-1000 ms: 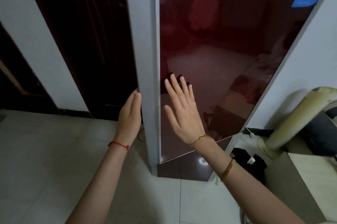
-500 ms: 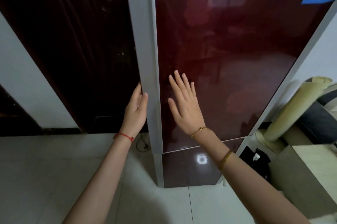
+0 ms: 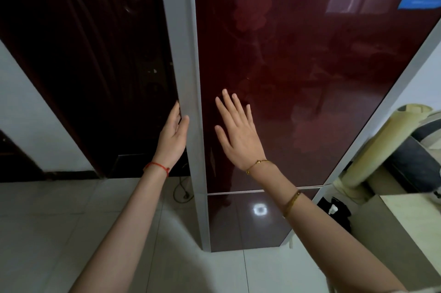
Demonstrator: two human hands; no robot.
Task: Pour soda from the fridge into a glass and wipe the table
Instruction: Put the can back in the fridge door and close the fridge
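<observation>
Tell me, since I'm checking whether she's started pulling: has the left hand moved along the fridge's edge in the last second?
No. The left hand stays on the fridge door grey side edge, same height above the door seam.

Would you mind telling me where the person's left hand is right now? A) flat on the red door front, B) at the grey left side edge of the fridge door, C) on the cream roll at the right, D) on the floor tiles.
B: the left hand rests against the grey edge of the fridge door, while the right hand is spread before the red front.
</observation>
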